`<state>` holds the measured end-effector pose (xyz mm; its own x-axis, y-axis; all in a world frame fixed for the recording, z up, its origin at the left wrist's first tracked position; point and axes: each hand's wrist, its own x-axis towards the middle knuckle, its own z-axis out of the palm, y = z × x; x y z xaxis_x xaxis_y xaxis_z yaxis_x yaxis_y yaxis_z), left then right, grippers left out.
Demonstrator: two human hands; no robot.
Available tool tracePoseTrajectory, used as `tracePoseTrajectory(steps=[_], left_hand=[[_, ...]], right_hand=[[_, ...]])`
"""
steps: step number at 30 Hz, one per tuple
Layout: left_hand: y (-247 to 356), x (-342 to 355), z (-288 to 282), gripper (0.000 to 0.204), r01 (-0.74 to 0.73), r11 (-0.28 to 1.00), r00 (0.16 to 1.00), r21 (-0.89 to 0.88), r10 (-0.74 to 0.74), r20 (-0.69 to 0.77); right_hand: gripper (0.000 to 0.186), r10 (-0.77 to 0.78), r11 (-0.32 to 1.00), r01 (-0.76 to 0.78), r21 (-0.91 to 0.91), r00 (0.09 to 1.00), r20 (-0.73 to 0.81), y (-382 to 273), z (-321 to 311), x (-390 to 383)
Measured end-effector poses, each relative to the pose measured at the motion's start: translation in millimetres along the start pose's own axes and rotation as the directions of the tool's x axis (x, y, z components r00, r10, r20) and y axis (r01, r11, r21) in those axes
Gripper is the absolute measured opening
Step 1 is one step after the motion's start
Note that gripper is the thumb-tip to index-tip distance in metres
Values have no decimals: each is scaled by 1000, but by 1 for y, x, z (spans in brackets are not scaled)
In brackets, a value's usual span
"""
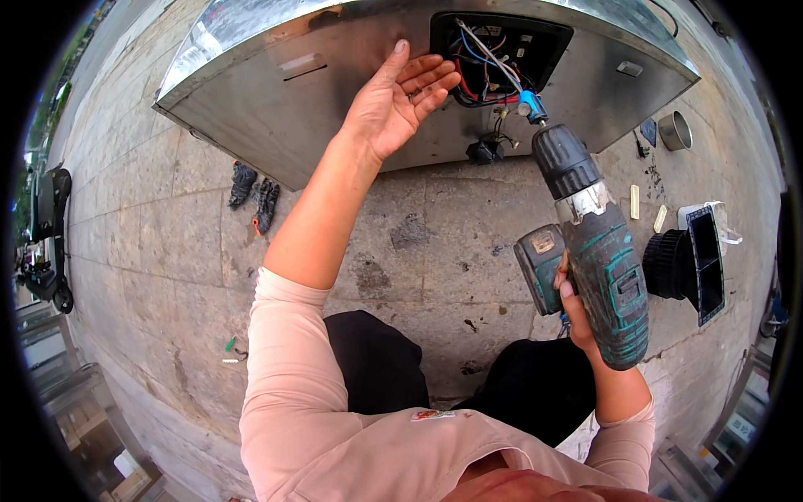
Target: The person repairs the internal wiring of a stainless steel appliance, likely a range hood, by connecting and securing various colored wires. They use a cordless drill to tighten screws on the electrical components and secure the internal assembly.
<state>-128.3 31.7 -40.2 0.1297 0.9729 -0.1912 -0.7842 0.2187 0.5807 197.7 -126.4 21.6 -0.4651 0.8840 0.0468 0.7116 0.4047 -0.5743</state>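
Note:
A black and teal cordless drill (pixel 609 259) is in my right hand (pixel 575 311), fingers closed round its handle and its chuck pointing up and away. The drill's tip meets a small blue part (pixel 534 107) with wires running to it; whether they touch is hard to tell. My left hand (pixel 400 99) is raised, palm up and fingers spread, holding nothing. It hovers by the left edge of a black recessed opening (pixel 548 54) in a large metal cabinet (pixel 268 113). Blue, red and grey wires (pixel 481 52) hang inside the opening. Below dangles a small black wired component (pixel 484 151).
Dark gloves (pixel 266 205) lie on the paving at left. A black funnel-shaped housing (pixel 669 263), cream strips (pixel 635 202) and a metal cup (pixel 675 131) are on the right. A green screwdriver-like piece (pixel 230 344) lies lower left; a scooter (pixel 54 238) stands at far left.

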Motion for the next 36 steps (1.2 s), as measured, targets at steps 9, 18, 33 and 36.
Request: tracePoseTrajectory(steps=[9,18,33,36], left_hand=[[-1,0,1,51,-11,1000,1000,8,11,-6],[-1,-1,5,50,-43,999,999,-28,42,-28],[1,-2,0,47,-33,999,999,-40,33,-3],[1,-2,1,48,-42,999,999,-30,42,-11]], right_hand=[[16,-253,951,247,-186,968,-8,0,-4,4],[18,-2,998,5,69,999,-53,-4,-8,-6],[22,148,961,-127,245,986,-70,-1,-1,-6],[23,170,956,-142,259,982,-88,2,1,-4]])
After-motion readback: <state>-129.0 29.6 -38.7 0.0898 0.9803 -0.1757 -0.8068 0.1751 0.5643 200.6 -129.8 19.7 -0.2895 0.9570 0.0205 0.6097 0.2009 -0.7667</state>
